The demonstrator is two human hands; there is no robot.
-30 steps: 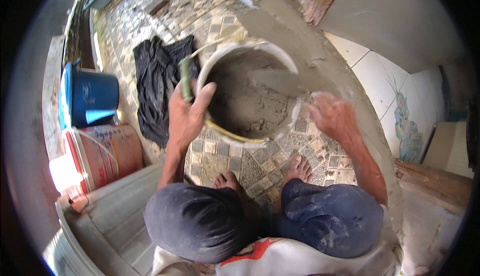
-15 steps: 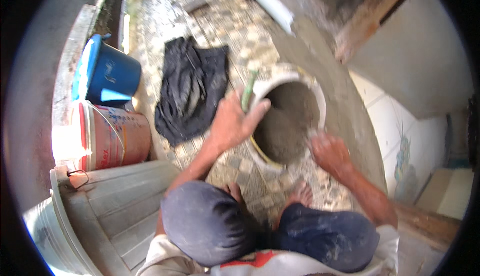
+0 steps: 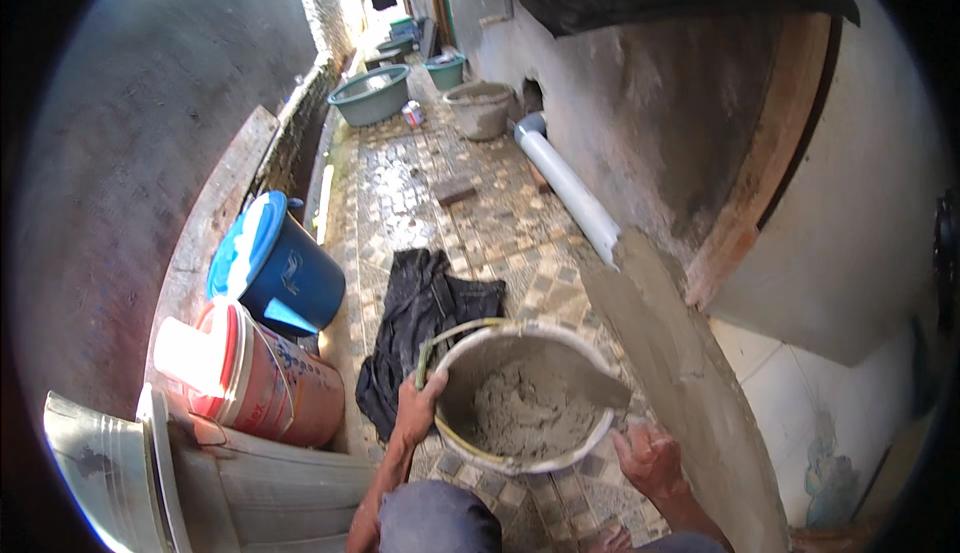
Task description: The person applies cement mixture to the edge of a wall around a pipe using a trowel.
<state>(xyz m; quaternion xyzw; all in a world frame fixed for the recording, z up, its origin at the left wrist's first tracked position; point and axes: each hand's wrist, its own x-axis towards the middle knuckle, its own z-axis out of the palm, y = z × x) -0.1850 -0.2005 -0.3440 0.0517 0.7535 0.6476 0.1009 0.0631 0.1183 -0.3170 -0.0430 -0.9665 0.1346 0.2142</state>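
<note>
My left hand (image 3: 420, 408) grips the rim of a pale bucket (image 3: 450, 437) beside the green grip on its looped handle. Grey wet mortar (image 3: 515, 408) lies in the bucket. At its right edge, my right hand (image 3: 645, 458) is curled at a cement-coated trowel (image 3: 605, 385), whose handle is mostly hidden by my fingers. A crumpled black cloth (image 3: 405, 303) lies on the tiled floor behind the bucket. A strip of fresh mortar (image 3: 690, 403) runs along the right side, up to a grey pipe (image 3: 570, 188).
On the left are a blue bucket (image 3: 295, 273), a red-and-white pail (image 3: 290, 403) and grey plastic panels (image 3: 230, 493). A teal basin (image 3: 370, 103), mortar-coated bucket (image 3: 478, 118) and small block (image 3: 452, 189) sit farther along the walkway. A wall with a wooden board (image 3: 740, 233) bounds the right.
The view has tilted up to show more of the walkway. The bucket and both hands now sit lower in view; my left hand still holds the bucket.
</note>
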